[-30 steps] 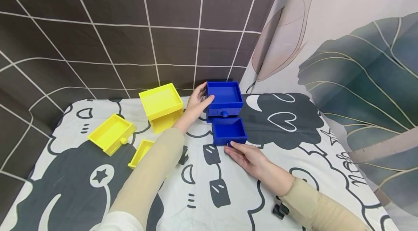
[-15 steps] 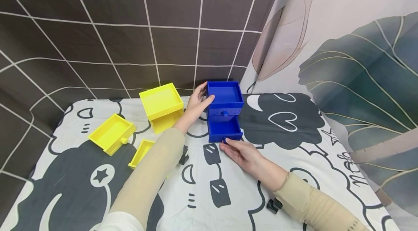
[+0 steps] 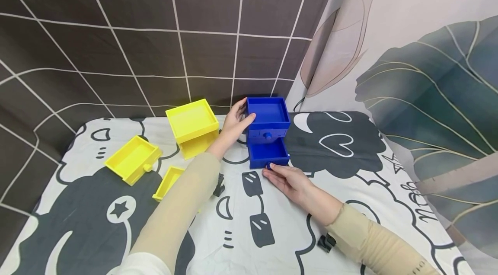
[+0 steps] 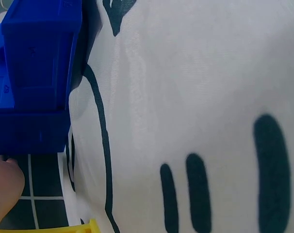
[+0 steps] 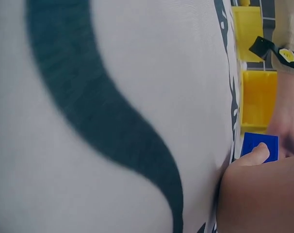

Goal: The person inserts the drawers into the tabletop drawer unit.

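Our blue drawer (image 3: 268,153) has slid partway into the cabinet (image 3: 268,110); our right hand (image 3: 289,182) pinches its knob (image 3: 268,165), our left hand (image 3: 233,123) grips the cabinet, and a crooked push could jam it.

Off to the right of the right hand (image 3: 293,186), on the printed cloth (image 3: 288,231), I can make out one looping word (image 3: 418,200) running sideways; it looks like "you". An outlined star (image 3: 393,163) sits just beyond it, and an outlined heart (image 3: 336,144) lies nearer that hand. Beside the left hand (image 3: 233,126), the blue drawer unit (image 4: 35,53) carries small raised marks too faint for me to read. The dark marks on the right sleeve (image 3: 383,244), behind the right hand, are illegible too.
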Action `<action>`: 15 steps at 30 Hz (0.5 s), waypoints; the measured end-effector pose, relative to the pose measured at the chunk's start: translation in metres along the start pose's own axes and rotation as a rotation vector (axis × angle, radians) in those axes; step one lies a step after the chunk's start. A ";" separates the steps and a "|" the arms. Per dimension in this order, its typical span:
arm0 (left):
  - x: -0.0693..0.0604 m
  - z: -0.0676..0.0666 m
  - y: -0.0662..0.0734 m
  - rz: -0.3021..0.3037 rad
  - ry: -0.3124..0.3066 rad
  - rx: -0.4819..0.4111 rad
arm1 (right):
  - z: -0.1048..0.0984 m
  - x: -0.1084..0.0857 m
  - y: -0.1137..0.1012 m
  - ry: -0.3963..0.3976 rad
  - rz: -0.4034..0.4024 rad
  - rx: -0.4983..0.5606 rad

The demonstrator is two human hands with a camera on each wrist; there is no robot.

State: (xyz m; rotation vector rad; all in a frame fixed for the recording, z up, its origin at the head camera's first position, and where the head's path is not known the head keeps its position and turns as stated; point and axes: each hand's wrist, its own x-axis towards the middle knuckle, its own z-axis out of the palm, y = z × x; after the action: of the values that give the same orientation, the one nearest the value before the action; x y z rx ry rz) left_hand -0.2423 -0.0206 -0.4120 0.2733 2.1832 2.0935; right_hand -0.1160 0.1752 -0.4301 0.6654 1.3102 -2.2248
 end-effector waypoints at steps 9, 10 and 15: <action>0.001 0.000 -0.001 0.002 0.005 -0.011 | -0.001 0.002 -0.001 -0.002 -0.006 0.009; 0.001 0.000 -0.001 0.001 0.004 -0.011 | 0.000 0.004 0.000 0.003 -0.008 0.008; 0.001 0.000 -0.001 0.001 0.002 -0.001 | 0.005 0.010 -0.004 0.031 -0.004 0.000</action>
State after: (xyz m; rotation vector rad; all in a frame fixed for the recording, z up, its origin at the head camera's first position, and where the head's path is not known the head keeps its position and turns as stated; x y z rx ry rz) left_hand -0.2431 -0.0207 -0.4128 0.2732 2.1833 2.0964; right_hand -0.1265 0.1711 -0.4314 0.7002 1.3279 -2.2264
